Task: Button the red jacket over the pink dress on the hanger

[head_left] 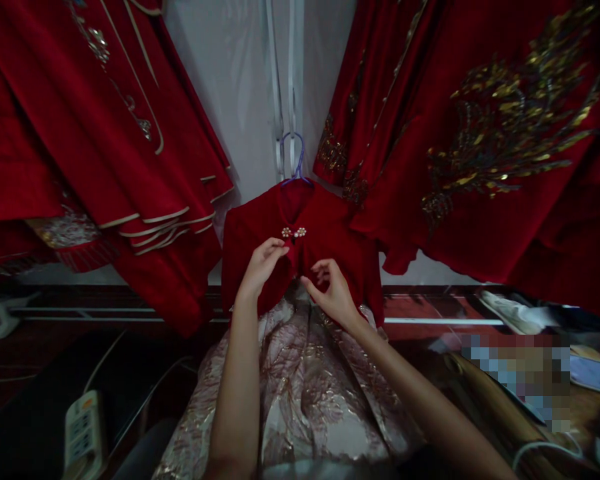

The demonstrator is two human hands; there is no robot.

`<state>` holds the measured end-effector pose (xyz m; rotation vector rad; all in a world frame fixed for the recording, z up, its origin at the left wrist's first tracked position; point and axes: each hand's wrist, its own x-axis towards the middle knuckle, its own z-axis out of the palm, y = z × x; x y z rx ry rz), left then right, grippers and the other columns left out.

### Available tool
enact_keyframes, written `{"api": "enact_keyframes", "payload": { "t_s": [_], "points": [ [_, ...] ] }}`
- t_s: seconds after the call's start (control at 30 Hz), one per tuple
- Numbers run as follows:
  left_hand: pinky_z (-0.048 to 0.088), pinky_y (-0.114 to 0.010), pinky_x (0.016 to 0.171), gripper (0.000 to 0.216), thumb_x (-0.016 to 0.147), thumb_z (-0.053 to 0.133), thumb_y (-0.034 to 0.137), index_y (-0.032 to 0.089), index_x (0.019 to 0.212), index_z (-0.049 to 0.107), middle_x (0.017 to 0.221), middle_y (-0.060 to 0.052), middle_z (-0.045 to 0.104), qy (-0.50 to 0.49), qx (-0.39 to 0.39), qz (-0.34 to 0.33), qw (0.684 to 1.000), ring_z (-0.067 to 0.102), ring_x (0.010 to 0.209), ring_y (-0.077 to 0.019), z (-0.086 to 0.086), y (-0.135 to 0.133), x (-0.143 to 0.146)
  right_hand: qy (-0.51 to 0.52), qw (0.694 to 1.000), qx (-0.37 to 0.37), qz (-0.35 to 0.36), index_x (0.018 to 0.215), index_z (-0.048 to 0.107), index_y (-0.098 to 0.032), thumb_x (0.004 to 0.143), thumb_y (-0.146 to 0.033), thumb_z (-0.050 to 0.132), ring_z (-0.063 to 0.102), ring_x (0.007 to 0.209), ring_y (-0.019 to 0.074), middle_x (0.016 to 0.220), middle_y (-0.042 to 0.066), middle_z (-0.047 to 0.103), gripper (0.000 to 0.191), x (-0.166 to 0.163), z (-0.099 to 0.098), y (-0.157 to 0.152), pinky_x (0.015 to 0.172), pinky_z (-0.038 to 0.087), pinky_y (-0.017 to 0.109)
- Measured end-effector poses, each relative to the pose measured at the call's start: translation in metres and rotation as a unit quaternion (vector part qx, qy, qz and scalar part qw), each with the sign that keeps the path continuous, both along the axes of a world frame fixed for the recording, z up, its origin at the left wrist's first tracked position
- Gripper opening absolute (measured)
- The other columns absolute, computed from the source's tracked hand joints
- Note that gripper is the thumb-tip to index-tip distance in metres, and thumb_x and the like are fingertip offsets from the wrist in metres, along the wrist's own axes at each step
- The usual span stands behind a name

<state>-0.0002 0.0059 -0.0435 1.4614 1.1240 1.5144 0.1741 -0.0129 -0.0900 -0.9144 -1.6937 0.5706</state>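
A short red jacket point(250, 223) hangs on a purple hanger point(294, 143) in front of me, its neck fastened by a beaded clasp point(294, 233). Just below the clasp, my left hand point(264, 265) has its fingers pinched together at the jacket's front edge; the exact grip is partly hidden. To the right of the front opening, my right hand point(333, 292) hovers close to the cloth with thumb and fingers apart, holding nothing visible. Beneath the jacket spreads a pale skirt with metallic patterning point(300, 380), under both forearms.
Red garments point(105, 133) hang at left, and more red cloth with gold sequin embroidery point(505, 113) hangs at right. A power strip point(84, 430) with cords lies lower left on a dark surface. A white shoe point(517, 312) and a metal rail point(440, 321) are low at right.
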Motion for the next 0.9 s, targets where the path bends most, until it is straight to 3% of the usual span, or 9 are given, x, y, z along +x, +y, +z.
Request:
{"api": "enact_keyframes", "payload": {
  "t_s": [0.07,0.13,0.23,0.33,0.47,0.6,0.77,0.9],
  "points": [
    [0.046,-0.023,0.073,0.019,0.077,0.059,0.032,0.018,0.090,0.059,0.082,0.000,0.064,-0.037,0.013,0.017,0.999,0.060,0.076,-0.0119,-0.007,-0.004,-0.004,-0.077,0.997,-0.001,0.023,0.088,0.060,-0.024,0.082,-0.040,0.059,0.054,0.063,0.0153,0.073,0.002,0.057,0.018,0.001,-0.008,-0.011,0.061,0.051,0.030],
    [0.045,-0.022,0.072,0.021,0.075,0.061,0.034,0.017,0.089,0.061,0.082,0.000,0.063,-0.066,0.024,0.038,0.997,0.059,0.076,-0.0116,-0.010,-0.004,-0.007,-0.127,0.990,-0.012,0.052,0.089,0.066,-0.023,0.085,-0.040,0.055,0.054,0.061,0.0143,0.071,0.002,0.057,0.020,0.000,-0.011,-0.013,0.061,0.051,0.029],
    [0.042,-0.020,0.072,0.020,0.074,0.063,0.034,0.017,0.085,0.063,0.082,0.000,0.063,-0.099,0.042,0.057,0.993,0.057,0.076,-0.0109,-0.008,-0.004,-0.007,-0.140,0.987,-0.025,0.076,0.107,0.067,-0.022,0.086,-0.040,0.054,0.061,0.089,0.0174,0.107,0.009,0.059,0.031,-0.005,-0.012,-0.011,0.072,0.054,0.029],
    [0.041,-0.021,0.077,0.019,0.077,0.060,0.034,0.017,0.085,0.063,0.085,0.000,0.063,-0.085,0.060,0.065,0.993,0.057,0.081,-0.0114,-0.005,-0.004,-0.006,-0.153,0.982,-0.041,0.100,0.123,0.059,-0.021,0.087,-0.040,0.051,0.052,0.116,0.0214,0.137,0.013,0.042,0.041,-0.013,-0.016,-0.009,0.086,0.052,0.033],
    [0.041,-0.022,0.080,0.016,0.082,0.055,0.033,0.018,0.086,0.059,0.087,0.000,0.061,-0.061,0.071,0.092,0.991,0.056,0.083,-0.0118,-0.005,-0.004,-0.003,-0.214,0.977,-0.016,0.013,0.124,0.058,-0.017,0.091,-0.034,0.043,0.033,0.133,0.0287,0.148,0.013,0.027,0.040,-0.037,-0.027,-0.007,0.104,0.038,0.044],
    [0.042,-0.022,0.080,0.013,0.083,0.054,0.031,0.018,0.085,0.058,0.086,-0.001,0.061,-0.038,0.077,0.098,0.992,0.056,0.083,-0.0122,-0.004,-0.005,-0.004,-0.278,0.952,0.017,-0.125,0.122,0.058,-0.009,0.090,-0.025,0.041,0.027,0.134,0.0342,0.154,0.015,0.012,0.039,-0.065,-0.037,0.001,0.107,0.031,0.048],
    [0.043,-0.024,0.082,0.012,0.082,0.056,0.030,0.018,0.084,0.059,0.086,-0.002,0.062,-0.011,0.083,0.084,0.993,0.058,0.086,-0.0134,-0.001,-0.006,-0.008,-0.255,0.946,0.040,-0.199,0.142,0.028,0.000,0.090,-0.027,0.041,0.029,0.131,0.0343,0.149,0.023,0.021,0.060,-0.070,-0.038,0.012,0.106,0.030,0.049],
    [0.044,-0.024,0.082,0.014,0.081,0.057,0.032,0.018,0.083,0.058,0.085,-0.002,0.062,-0.024,0.075,0.089,0.993,0.058,0.085,-0.0136,-0.001,-0.006,-0.006,-0.158,0.970,0.069,-0.172,0.140,0.035,-0.005,0.092,-0.035,0.040,0.029,0.131,0.0311,0.143,0.021,0.032,0.057,-0.054,-0.025,0.003,0.107,0.029,0.050]
  ]
}}
